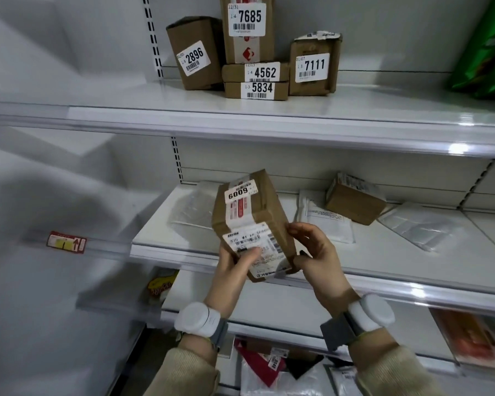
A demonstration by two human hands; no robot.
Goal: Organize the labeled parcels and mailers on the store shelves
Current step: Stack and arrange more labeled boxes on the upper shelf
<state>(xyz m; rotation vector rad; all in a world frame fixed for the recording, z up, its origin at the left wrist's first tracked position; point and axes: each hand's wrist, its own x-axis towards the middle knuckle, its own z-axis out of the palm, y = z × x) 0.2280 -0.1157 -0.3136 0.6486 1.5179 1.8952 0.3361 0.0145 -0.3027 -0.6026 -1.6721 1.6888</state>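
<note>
So the brown parcel [249, 215] is gripped at its near end by left hand [235, 270] and right hand [317, 252], held over the middle shelf [397, 267] edge, probably so its labels get read.

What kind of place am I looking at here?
Likely a parcel pickup corner in a shop: white store shelves, cardboard boxes with big numbered stickers such as the 7111 box, and plastic mailers on the middle shelf.

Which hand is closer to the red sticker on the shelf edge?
Left. The left hand is right of the red sticker; the right hand is farther right, past the parcel.
</note>
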